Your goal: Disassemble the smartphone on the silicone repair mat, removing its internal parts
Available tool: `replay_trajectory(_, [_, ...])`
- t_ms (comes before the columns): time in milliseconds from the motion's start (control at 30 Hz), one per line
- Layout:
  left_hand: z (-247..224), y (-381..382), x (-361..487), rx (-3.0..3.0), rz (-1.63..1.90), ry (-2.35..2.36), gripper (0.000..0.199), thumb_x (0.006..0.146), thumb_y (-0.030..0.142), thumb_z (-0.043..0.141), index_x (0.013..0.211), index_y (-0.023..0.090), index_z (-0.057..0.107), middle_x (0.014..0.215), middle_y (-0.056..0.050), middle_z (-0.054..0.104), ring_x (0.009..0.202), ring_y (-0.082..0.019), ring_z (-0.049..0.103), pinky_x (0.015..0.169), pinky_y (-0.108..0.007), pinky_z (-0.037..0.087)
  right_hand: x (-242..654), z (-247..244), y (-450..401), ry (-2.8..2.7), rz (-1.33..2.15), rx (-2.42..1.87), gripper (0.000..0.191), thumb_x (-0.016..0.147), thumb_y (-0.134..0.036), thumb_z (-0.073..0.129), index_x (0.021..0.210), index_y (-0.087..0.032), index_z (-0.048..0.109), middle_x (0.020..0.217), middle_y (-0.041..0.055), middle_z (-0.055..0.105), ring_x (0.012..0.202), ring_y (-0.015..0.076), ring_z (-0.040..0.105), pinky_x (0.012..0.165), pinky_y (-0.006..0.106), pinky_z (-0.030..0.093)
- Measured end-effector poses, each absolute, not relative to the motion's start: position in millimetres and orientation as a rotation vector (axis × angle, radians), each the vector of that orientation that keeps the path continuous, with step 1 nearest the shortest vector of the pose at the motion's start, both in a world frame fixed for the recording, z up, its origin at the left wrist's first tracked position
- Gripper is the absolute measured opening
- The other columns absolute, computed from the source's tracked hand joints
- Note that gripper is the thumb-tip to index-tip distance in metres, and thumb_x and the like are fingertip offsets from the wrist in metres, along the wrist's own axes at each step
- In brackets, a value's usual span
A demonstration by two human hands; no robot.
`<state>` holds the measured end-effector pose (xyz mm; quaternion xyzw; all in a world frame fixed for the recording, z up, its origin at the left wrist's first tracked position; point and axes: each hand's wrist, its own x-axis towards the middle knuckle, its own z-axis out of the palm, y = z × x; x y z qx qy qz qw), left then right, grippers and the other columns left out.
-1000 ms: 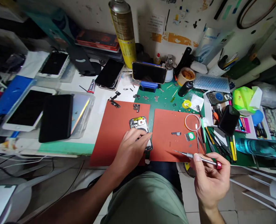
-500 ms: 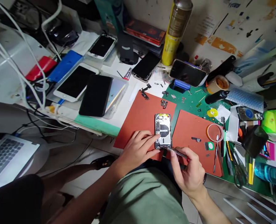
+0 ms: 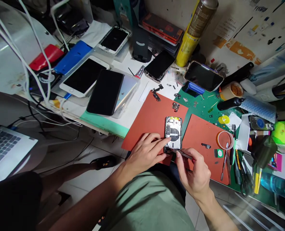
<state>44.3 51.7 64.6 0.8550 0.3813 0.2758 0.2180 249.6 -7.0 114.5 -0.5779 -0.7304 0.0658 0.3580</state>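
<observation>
An opened phone (image 3: 177, 143), its inner parts and a dark round patch showing, lies on the left red-brown mat (image 3: 147, 118). My left hand (image 3: 144, 153) holds it at the lower left, the index finger reaching over the inside and the thumb by the bottom edge. In my right hand (image 3: 196, 171) is a slim screwdriver (image 3: 186, 155) with a red end, pinched between thumb and fingers. Its tip meets the phone's lower end; the exact spot is too small to make out. A small metal part (image 3: 175, 106) sits above the phone.
On the right mat (image 3: 195, 134) lie a small black part (image 3: 206, 146), a round clear lid (image 3: 224, 140) and a metal pick (image 3: 223, 166). Several phones and a tablet (image 3: 82, 77) stand left. A yellow can (image 3: 188, 46) is at the back. Someone's leg (image 3: 67, 176) shows at left.
The head view has shifted, so the bench appears slightly farther right. Both hands stay at the phone, and the screwdriver tip remains at its lower end.
</observation>
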Motion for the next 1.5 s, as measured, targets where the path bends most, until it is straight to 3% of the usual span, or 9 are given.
replay_trajectory(167, [64, 53, 44, 2.369, 0.791, 1.027, 0.062, 0.096, 0.019, 0.074, 0.155, 0.022, 0.055, 0.113, -0.01, 0.075, 0.113, -0.029, 0.065, 0.097, -0.043, 0.05, 249, 121, -4, -1.979, 0.182, -1.462, 0.031, 0.102, -0.01, 0.066, 0.131, -0.019, 0.057, 0.095, 0.0051, 0.074, 0.076, 0.0182, 0.074, 0.066, 0.033, 0.064])
replay_trajectory(333, [65, 53, 46, 2.368, 0.835, 1.018, 0.051, 0.103, 0.027, 0.07, 0.152, 0.018, 0.057, 0.109, -0.01, 0.076, 0.111, -0.028, 0.064, 0.095, -0.043, 0.05, 244, 136, 8, -2.265, 0.19, -1.377, 0.024, 0.104, -0.004, 0.052, 0.125, -0.015, 0.057, 0.084, 0.0041, 0.065, 0.07, 0.0177, 0.057, 0.061, 0.033, 0.05])
replay_trajectory(500, [69, 51, 45, 2.34, 0.783, 1.039, 0.046, 0.106, 0.031, 0.066, 0.149, 0.018, 0.059, 0.115, -0.012, 0.075, 0.115, -0.028, 0.063, 0.098, -0.043, 0.05, 240, 148, 20, -2.374, 0.151, -1.353, 0.017, 0.104, -0.004, 0.051, 0.108, -0.019, 0.058, 0.076, -0.0001, 0.054, 0.066, 0.0173, 0.046, 0.06, 0.033, 0.04])
replay_trajectory(667, [67, 51, 44, 2.341, 0.799, 1.014, 0.051, 0.108, 0.033, 0.064, 0.156, 0.02, 0.053, 0.118, -0.011, 0.075, 0.114, -0.028, 0.062, 0.098, -0.043, 0.048, 240, 154, 25, -2.462, 0.283, -1.339, 0.02, 0.104, -0.004, 0.047, 0.115, -0.017, 0.057, 0.091, 0.0061, 0.062, 0.077, 0.0197, 0.053, 0.068, 0.033, 0.046])
replay_trajectory(800, [65, 53, 45, 2.346, 0.816, 1.015, 0.055, 0.107, 0.034, 0.066, 0.158, 0.02, 0.052, 0.117, -0.011, 0.074, 0.113, -0.028, 0.062, 0.097, -0.042, 0.048, 241, 153, 28, -2.446, 0.193, -1.325, 0.018, 0.104, -0.004, 0.047, 0.106, -0.019, 0.056, 0.08, 0.0023, 0.057, 0.07, 0.0189, 0.049, 0.063, 0.032, 0.042])
replay_trajectory(900, [66, 53, 45, 2.357, 0.808, 1.006, 0.053, 0.107, 0.032, 0.065, 0.157, 0.02, 0.052, 0.115, -0.011, 0.073, 0.11, -0.027, 0.062, 0.098, -0.042, 0.049, 241, 152, 29, -2.441, 0.259, -1.341, 0.011, 0.106, -0.011, 0.05, 0.106, -0.019, 0.056, 0.087, 0.0049, 0.061, 0.075, 0.0199, 0.052, 0.066, 0.033, 0.045])
replay_trajectory(1000, [68, 54, 43, 2.341, 0.784, 1.014, 0.049, 0.106, 0.029, 0.065, 0.153, 0.018, 0.054, 0.114, -0.011, 0.071, 0.109, -0.027, 0.061, 0.099, -0.041, 0.05, 241, 151, 29, -2.396, 0.186, -1.357, 0.01, 0.107, -0.011, 0.05, 0.105, -0.02, 0.055, 0.081, 0.0023, 0.058, 0.07, 0.0189, 0.048, 0.062, 0.033, 0.041])
replay_trajectory(1500, [60, 51, 41, 2.286, 0.736, 1.073, 0.056, 0.098, 0.023, 0.074, 0.152, 0.022, 0.056, 0.118, -0.011, 0.064, 0.11, -0.027, 0.06, 0.1, -0.041, 0.051, 240, 145, 26, -2.308, 0.25, -1.351, 0.012, 0.104, -0.012, 0.055, 0.115, -0.017, 0.057, 0.086, 0.0038, 0.06, 0.073, 0.0195, 0.051, 0.064, 0.033, 0.042])
